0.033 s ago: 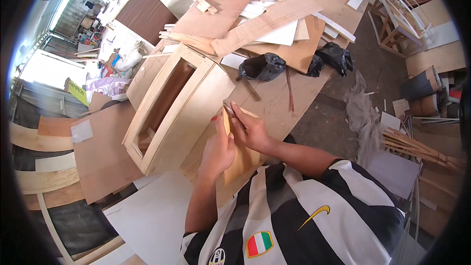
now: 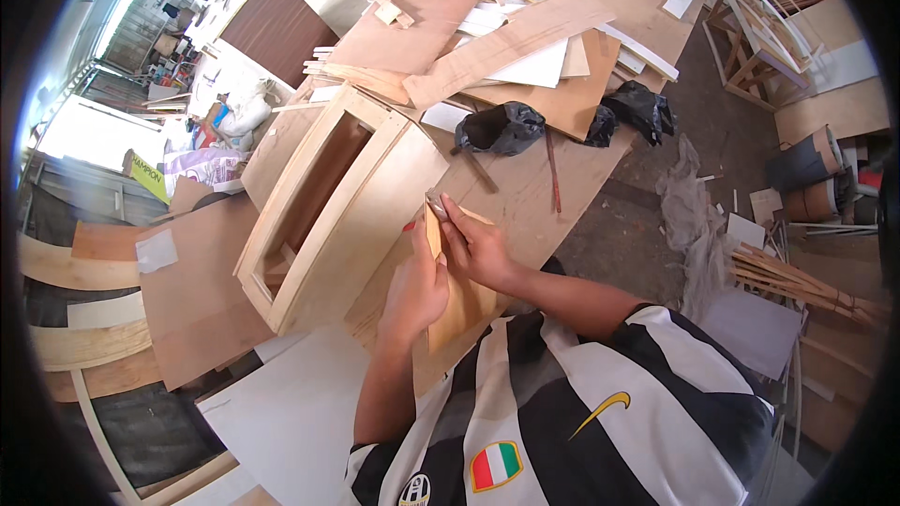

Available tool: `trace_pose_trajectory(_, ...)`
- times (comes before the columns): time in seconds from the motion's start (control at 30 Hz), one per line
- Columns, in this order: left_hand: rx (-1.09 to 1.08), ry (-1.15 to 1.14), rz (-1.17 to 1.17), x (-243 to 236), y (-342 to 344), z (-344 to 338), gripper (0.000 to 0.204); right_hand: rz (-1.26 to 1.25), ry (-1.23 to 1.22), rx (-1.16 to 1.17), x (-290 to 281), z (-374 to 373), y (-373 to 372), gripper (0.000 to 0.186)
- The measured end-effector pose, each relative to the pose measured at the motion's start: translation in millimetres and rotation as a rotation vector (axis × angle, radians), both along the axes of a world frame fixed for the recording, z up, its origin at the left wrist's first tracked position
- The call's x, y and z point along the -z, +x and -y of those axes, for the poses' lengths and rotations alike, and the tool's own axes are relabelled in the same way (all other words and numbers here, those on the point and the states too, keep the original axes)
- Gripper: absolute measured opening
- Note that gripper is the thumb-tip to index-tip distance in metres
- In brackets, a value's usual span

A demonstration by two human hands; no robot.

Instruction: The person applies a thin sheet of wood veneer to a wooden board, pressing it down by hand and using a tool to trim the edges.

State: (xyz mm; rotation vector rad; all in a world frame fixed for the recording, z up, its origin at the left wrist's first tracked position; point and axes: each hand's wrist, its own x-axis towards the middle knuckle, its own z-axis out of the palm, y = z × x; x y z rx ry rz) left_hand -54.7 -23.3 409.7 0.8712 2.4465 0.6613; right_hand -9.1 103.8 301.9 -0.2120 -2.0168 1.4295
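Observation:
A thin yellowish wooden board (image 2: pixel 466 307) stands on edge in front of me, its near end close to my striped shirt. My left hand (image 2: pixel 415 298) grips the board's left side, with the thumb up along its edge. A small red spot shows by those fingers; I cannot make out what it is. At the board's far top corner, my right hand (image 2: pixel 480 251) pinches a small greyish piece (image 2: pixel 433 197) against the edge, perhaps folded sandpaper. Just left of my hands lies a curved pale wooden frame box (image 2: pixel 370 215) with a long opening.
Beyond the box are a black plastic bag (image 2: pixel 503 126), a thin reddish rod (image 2: pixel 555 178) and a short dark bar (image 2: pixel 480 171) on the plywood table (image 2: pixel 586 164). Offcuts and boards (image 2: pixel 511 47) pile up farther back. A white sheet (image 2: pixel 291 422) lies at lower left.

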Motion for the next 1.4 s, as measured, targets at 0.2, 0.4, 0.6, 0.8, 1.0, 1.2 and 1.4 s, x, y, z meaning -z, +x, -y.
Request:
trace_pose_trajectory(0.2,0.005,0.032,-0.059,8,-1,8,0.070,0.055,-0.022,-0.011,3,0,1,0.045)
trace_pose_trajectory(0.4,-0.066,-0.030,0.041,-2,1,2,0.069,0.179,-0.135,-0.020,7,-4,-3,0.044)
trace_pose_trajectory(0.6,-0.091,-0.028,0.036,5,1,5,0.067,0.222,-0.201,-0.017,23,-8,-11,0.043)
trace_pose_trajectory(0.8,0.000,0.111,-0.107,17,-6,19,0.067,0.084,-0.176,-0.118,9,-10,-6,0.040)
trace_pose_trajectory(1.0,-0.048,0.007,-0.020,7,-5,14,0.068,0.114,-0.364,-0.160,-1,-16,-12,0.038)
trace_pose_trajectory(1.2,-0.053,-0.008,-0.023,9,-4,8,0.069,0.391,-0.135,-0.155,54,-44,-14,0.038)
trace_pose_trajectory(1.4,-0.056,-0.013,0.010,0,-3,4,0.068,0.093,-0.256,-0.098,58,-27,-9,0.041)
